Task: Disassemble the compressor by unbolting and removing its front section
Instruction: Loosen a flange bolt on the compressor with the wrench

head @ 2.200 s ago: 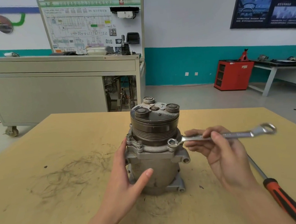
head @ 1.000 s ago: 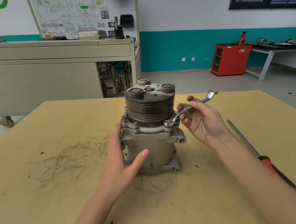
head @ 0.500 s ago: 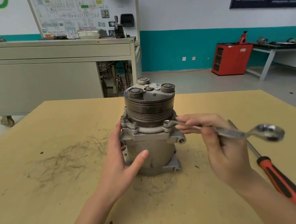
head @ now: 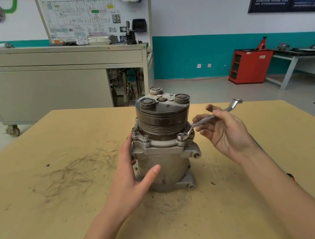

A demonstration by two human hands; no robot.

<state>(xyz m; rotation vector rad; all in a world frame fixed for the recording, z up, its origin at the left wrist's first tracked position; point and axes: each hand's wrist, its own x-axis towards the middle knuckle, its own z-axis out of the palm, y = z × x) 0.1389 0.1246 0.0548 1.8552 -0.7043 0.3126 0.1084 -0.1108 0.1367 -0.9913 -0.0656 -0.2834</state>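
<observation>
The compressor point(head: 165, 147) is steadied by the spread left hand point(head: 132, 180) pressed against its side; the wrench point(head: 207, 119), ringed on a flange bolt point(head: 180, 136), is pinched by the right hand point(head: 226, 131).

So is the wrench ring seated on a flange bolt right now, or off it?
On. The wrench has its ring end over the front-right flange bolt, shank pinched by the right hand.
</observation>
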